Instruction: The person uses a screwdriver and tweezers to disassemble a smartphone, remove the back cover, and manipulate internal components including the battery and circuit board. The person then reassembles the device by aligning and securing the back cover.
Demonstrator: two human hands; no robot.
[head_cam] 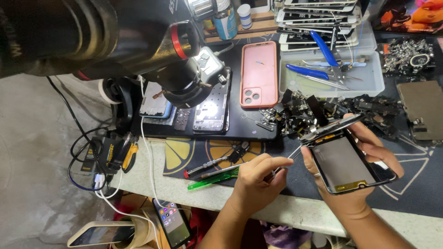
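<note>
While the right hand (357, 177) cups a dark phone (347, 162) from below, fingers wrapped round both long edges, screen side up & tilted, the left hand (256, 177) is curled tight on a thin metal tool (287, 160) w/ its tip at the phone's top-left corner. Phone is held just above the desk (295, 214) edge, over a dark mat (417, 173). Just left of the left hand: green tweezers (213, 179) & a screwdriver (210, 166) lying on the mat. Further back, a heap of small black parts (304, 110), a pink phone case (259, 74) face down, a bare phone frame (212, 103) under a big black microscope (152, 46). Far right: clear tray (369, 80) w/ blue-handled pliers (325, 50), stacked screens (318, 18) behind it. Below the desk edge, left: cables (92, 157), a lit phone (173, 222), grey floor (32, 184).
</note>
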